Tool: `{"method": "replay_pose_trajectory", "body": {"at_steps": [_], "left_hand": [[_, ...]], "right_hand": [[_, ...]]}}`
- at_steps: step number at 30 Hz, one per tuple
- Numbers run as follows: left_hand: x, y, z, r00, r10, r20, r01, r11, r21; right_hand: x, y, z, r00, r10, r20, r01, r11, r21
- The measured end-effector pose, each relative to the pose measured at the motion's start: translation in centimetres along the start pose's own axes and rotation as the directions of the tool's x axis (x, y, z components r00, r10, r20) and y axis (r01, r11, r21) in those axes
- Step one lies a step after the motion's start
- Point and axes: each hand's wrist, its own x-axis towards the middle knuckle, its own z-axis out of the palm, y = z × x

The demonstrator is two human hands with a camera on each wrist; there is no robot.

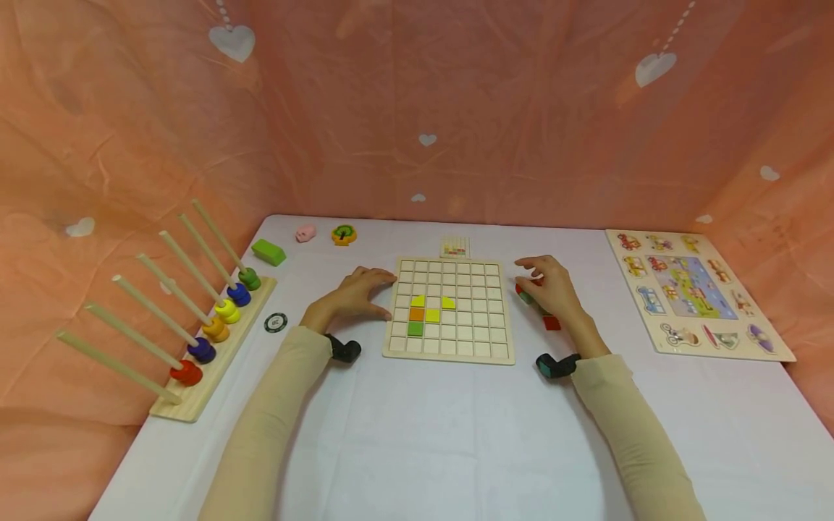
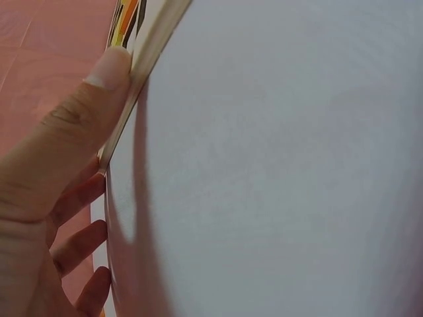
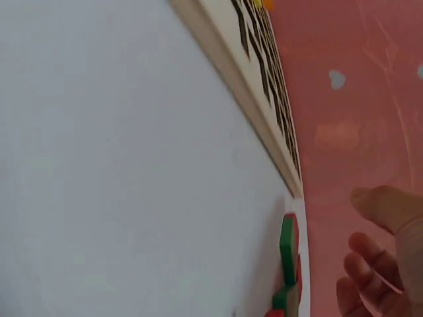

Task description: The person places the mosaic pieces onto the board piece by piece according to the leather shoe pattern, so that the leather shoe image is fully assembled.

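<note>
A wooden grid board (image 1: 456, 358) lies in the middle of the white table. Several coloured tiles sit in its cells: yellow pieces with cut corners, a yellow square (image 1: 433, 315), an orange square (image 1: 416, 314) and a green square (image 1: 415, 329). My left hand (image 1: 357, 295) is at the board's left side, its thumb touching the edge and its fingers loosely bent. To the right of the board, my right hand (image 1: 549, 286) hovers above a small pile of red and green tiles (image 3: 289, 247), thumb and forefinger apart with nothing between them. A red tile (image 1: 552, 323) lies beside the wrist.
A small pattern card (image 1: 455, 247) lies behind the board. At left stands a wooden peg stand (image 1: 189, 405) with coloured rings, near a green block (image 1: 268, 252), a pink piece (image 1: 305, 233), a tree piece (image 1: 343, 234) and a round chip (image 1: 276, 323). A picture puzzle (image 1: 700, 297) lies at right.
</note>
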Motion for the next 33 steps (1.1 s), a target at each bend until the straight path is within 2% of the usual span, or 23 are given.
{"method": "replay_pose_trajectory", "body": {"at_steps": [3, 7, 17, 20, 28, 33], "left_hand": [[0.0, 0.0, 0.0, 1.0, -0.001, 0.001, 0.001, 1.0, -0.001], [-0.1, 0.0, 0.0, 1.0, -0.001, 0.0, 0.001, 1.0, -0.003], [0.0, 0.0, 0.1, 0.999, -0.034, 0.01, 0.034, 0.999, -0.021], [0.0, 0.0, 0.1, 0.999, -0.033, 0.014, 0.033, 0.999, -0.015], [0.0, 0.2, 0.0, 0.999, -0.032, 0.012, 0.033, 0.999, -0.017], [0.0, 0.1, 0.0, 0.999, -0.034, 0.012, 0.034, 0.999, -0.019]], "right_hand": [[-0.1, 0.8, -0.3, 0.995, 0.096, -0.01, -0.096, 0.995, -0.009], [-0.3, 1.5, -0.6, 0.978, 0.21, -0.003, -0.21, 0.977, -0.036], [-0.4, 2.0, -1.0, 0.938, 0.345, 0.028, -0.336, 0.927, -0.17], [-0.4, 1.9, -1.1, 0.934, 0.355, 0.04, -0.344, 0.924, -0.164], [-0.5, 2.1, -1.3, 0.948, 0.309, 0.071, -0.298, 0.944, -0.139], [-0.8, 2.3, -1.3, 0.959, 0.281, 0.042, -0.275, 0.955, -0.107]]}}
